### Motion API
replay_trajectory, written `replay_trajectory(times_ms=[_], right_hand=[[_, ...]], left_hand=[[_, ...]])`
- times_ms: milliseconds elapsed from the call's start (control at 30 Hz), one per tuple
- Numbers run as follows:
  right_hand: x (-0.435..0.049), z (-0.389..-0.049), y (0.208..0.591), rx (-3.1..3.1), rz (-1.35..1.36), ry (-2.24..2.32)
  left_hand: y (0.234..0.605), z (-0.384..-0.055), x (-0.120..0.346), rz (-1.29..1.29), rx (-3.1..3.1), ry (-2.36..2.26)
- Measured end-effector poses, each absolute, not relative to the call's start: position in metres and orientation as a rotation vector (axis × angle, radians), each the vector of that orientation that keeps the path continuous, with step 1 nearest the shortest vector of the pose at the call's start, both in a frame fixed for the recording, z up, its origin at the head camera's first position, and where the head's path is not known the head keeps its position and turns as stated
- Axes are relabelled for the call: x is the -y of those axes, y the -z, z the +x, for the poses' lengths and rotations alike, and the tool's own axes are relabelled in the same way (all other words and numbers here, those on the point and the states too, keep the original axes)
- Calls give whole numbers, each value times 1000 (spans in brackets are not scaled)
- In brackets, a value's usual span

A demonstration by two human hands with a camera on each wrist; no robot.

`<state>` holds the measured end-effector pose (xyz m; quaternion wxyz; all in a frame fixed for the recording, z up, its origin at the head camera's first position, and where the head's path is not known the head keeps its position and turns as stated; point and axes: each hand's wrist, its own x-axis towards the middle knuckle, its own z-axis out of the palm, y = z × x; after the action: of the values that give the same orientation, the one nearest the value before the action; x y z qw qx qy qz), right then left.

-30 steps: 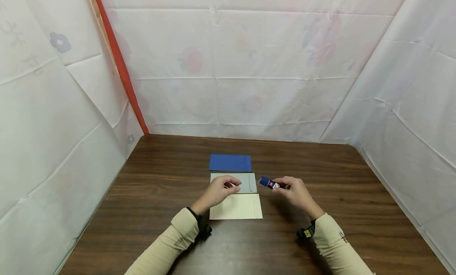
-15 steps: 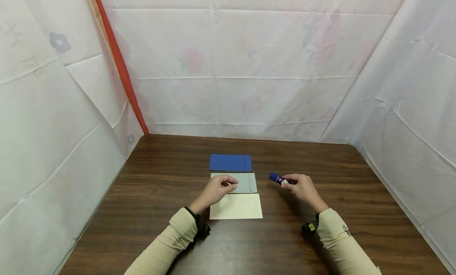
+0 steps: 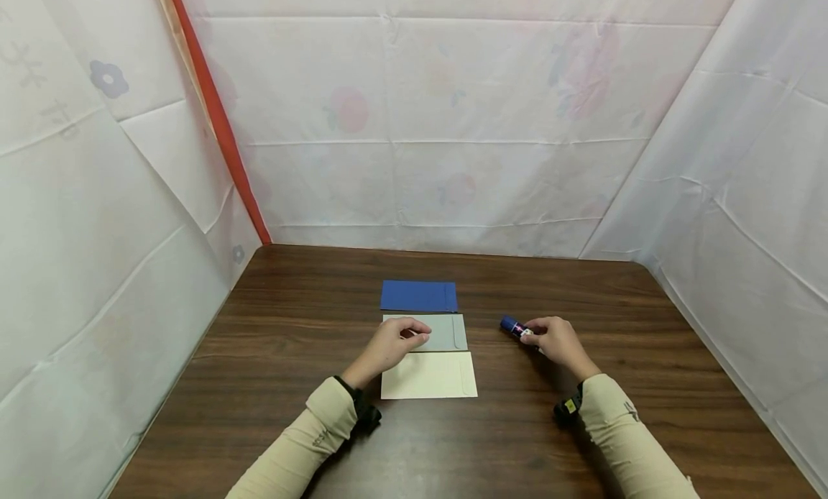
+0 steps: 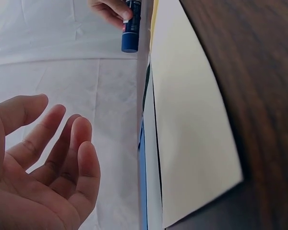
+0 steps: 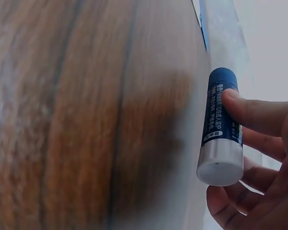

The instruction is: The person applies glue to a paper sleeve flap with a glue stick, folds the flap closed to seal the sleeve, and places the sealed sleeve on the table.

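Observation:
My right hand (image 3: pixel 561 342) pinches a glue stick (image 5: pixel 222 127) between thumb and fingers, right of the envelopes. Its blue cap points away to the left, and its white base faces the right wrist camera. Loosely curled and holding nothing, my left hand (image 3: pixel 389 342) hovers over the left part of a pale grey-green envelope (image 3: pixel 446 332). Nearer to me lies a cream envelope (image 3: pixel 430 377), and beyond the grey one a blue envelope (image 3: pixel 417 295). All three form a column, flaps toward the right. The left wrist view shows the left fingers (image 4: pixel 89 163) apart from the cream envelope.
The brown wood-grain table (image 3: pixel 310 298) carries the envelopes near its middle. White patterned cloth (image 3: pixel 420 125) hangs behind it and along both sides, with a red strip (image 3: pixel 220 125) at the back left corner. Each wrist wears a strapped camera.
My right hand has moved to the right with the glue stick, away from the envelopes, and seems lower. The left hand has shifted very slightly left. The envelopes stay in place.

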<state>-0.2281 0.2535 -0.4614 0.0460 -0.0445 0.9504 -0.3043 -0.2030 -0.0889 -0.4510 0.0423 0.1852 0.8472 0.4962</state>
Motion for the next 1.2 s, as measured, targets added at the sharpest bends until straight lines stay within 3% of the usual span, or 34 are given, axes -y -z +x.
replay_trajectory(times_ms=[1200], right_hand=[[-261,-227,471,-2921,-196,880]], left_hand=[[448,-202,93,558,-2574,-1507]])
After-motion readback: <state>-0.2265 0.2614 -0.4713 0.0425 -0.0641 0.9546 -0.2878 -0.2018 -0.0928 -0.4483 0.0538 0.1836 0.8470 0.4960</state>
